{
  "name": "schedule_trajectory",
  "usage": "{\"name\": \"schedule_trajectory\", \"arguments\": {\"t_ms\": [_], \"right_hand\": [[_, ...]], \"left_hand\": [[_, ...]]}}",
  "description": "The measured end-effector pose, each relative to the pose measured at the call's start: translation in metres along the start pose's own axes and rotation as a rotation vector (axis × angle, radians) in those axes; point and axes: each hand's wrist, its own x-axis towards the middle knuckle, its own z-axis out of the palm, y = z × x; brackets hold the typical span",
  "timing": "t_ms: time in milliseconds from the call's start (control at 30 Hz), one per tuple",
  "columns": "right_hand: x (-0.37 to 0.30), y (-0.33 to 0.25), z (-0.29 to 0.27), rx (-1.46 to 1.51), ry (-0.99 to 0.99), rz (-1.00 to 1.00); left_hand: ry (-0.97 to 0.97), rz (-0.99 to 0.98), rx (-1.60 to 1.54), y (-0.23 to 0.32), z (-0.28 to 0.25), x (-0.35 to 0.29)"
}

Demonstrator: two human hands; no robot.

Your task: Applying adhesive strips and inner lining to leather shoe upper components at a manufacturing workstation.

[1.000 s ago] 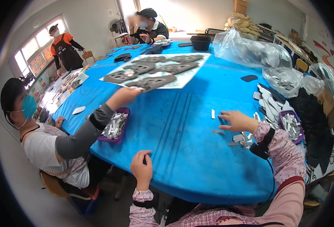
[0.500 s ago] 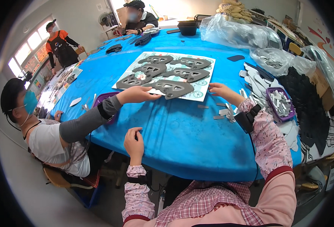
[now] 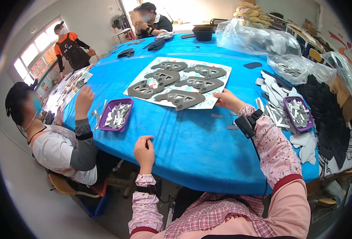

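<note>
A white board (image 3: 171, 104) with coloured printing lies on the blue table, bearing several dark grey foam cutouts (image 3: 180, 98) with holes through them. My right hand (image 3: 228, 100) pinches the board's right edge near its front corner, thumb on top and fingertips partly hidden. Over the table's front edge, my left hand (image 3: 144, 153) is curled closed, apart from the board. A dark spot shows between its thumb and forefinger; whether it holds anything is hidden.
A purple basket (image 3: 129, 116) of grey and white strips stands left, another (image 3: 310, 119) right. White cutouts (image 3: 274, 95), black pieces (image 3: 323, 115) and plastic bags (image 3: 255, 38) cover the right side. A co-worker's raised hand (image 3: 84, 101) is at left; two people are farther back.
The co-worker on the left has let go of the board and drawn that hand back, uncovering the left basket. My right hand has come onto the board's edge; my left stays curled.
</note>
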Motion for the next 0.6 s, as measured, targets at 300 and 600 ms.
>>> {"name": "schedule_trajectory", "arguments": {"t_ms": [300, 600], "right_hand": [[0.009, -0.006, -0.028, 0.242, -0.010, -0.302], [-0.031, -0.032, -0.066, 0.114, 0.066, -0.226]], "left_hand": [[0.022, -0.014, -0.001, 0.007, 0.003, 0.001], [0.009, -0.018, 0.006, 0.005, -0.003, -0.004]]}}
